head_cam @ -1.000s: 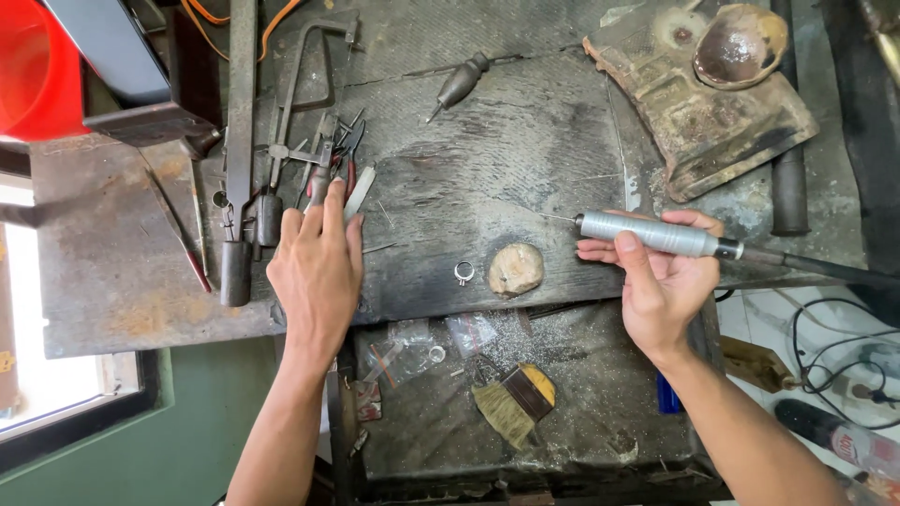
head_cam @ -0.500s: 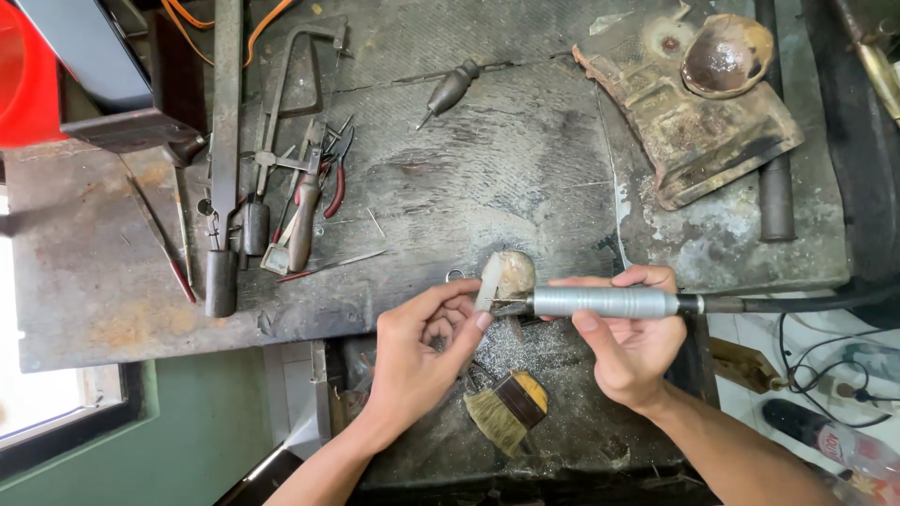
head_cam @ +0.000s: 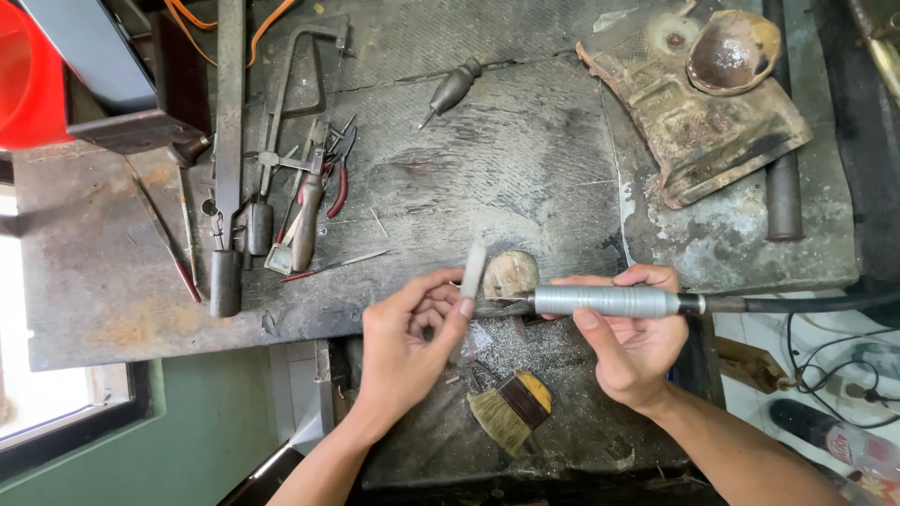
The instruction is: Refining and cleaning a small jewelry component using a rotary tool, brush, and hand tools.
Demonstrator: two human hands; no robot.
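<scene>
Gripping a silver rotary handpiece (head_cam: 607,301) lies the right hand (head_cam: 636,349), fingers wrapped over the metal barrel and thumb pressed along its underside; a black cable (head_cam: 797,304) runs off from the hand's outer side. The tool's tip points toward the left hand (head_cam: 412,342), which is loosely curled, thumb and fingertips pinching a small pale stick-like piece (head_cam: 474,270) that stands up just above its fingers. Whether the tip touches that piece cannot be told. Just beyond the gap between the two hands sits a rounded tan wooden peg (head_cam: 511,274) on the dark, worn bench (head_cam: 487,159). Below the hands, nearer the person, a short flat brush (head_cam: 511,409) lies on a lower ledge. Further out from the left hand, pliers with red handles (head_cam: 339,173), a saw frame (head_cam: 292,89) and files are scattered. Well beyond the right hand rests a rusty metal block (head_cam: 698,122) with a small dark bowl (head_cam: 731,52) on it.
</scene>
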